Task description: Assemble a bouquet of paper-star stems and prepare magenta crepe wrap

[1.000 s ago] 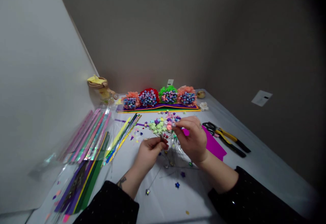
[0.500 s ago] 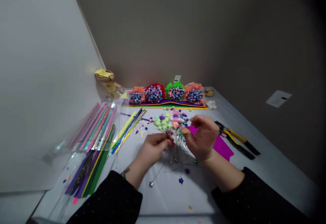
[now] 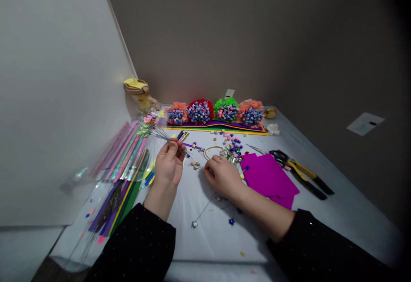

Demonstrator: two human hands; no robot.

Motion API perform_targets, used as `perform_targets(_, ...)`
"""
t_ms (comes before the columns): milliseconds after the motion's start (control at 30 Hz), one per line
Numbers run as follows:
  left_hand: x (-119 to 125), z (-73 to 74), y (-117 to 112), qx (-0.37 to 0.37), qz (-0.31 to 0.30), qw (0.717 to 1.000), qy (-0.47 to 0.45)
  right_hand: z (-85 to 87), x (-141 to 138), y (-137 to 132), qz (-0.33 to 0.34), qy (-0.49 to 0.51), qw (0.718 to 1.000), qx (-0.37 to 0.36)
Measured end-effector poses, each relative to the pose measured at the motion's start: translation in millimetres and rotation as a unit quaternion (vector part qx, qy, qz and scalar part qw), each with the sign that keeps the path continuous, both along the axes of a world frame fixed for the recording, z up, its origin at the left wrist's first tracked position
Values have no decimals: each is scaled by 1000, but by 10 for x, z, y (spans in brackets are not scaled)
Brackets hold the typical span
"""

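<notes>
The left hand [image 3: 169, 166] pinches wire stems [image 3: 163, 135] whose long axis runs up-left to paper flowers [image 3: 148, 121]; the right hand [image 3: 223, 178] curls narrowly below a gold hoop [image 3: 212, 146], any held thing hidden.

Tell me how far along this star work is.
Done: four star bunches in tissue ruffs stand along the back. In hand: the left hand pinches wire stems tipped with stars, and the right hand rests near a small star. Left: loose stars lie heaped, and foil strips lie stacked.
</notes>
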State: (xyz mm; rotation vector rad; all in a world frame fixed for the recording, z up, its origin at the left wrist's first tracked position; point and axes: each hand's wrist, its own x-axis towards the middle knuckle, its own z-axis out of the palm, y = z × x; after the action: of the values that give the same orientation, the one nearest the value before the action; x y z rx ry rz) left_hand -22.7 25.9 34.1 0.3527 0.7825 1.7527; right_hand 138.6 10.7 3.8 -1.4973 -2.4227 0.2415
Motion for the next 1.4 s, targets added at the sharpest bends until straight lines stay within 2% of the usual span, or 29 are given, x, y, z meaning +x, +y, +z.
perform_targets(133,-17,-3,4,-8,5,1000,-2,-12,-7,33,-17,-5,1000,-2)
perform_targets(333,-35,-1,20,-29,-5,1000,-9,-51,16,106,6,-5,1000,-13)
perform_targets(633,-23,-6,21,-36,-7,999,-14,-41,-26,266,-68,-26,997,-10)
perform_targets(833,-17,-25,15,-20,-23,1000,-7,-51,-16,315,-95,19,995,-38)
perform_targets(1000,-11,-57,19,-25,-26,999,2,-40,2,376,-133,-22,986,-95)
perform_targets(1133,-7,-72,25,-29,-25,999,3,-36,11,391,-131,-19,982,-133)
perform_targets(1233,-10,-80,25,-31,-27,999,1,-62,37,406,-122,40,980,-151)
perform_targets(1300,-14,-81,24,-32,-28,999,0,-84,64,431,-109,117,975,-154)
perform_targets(1367,-20,-79,25,-31,-28,999,1,-89,102,466,-100,234,955,-151)
perform_targets(1400,-22,-76,26,-31,-27,999,3,-81,125,485,-100,302,936,-152)
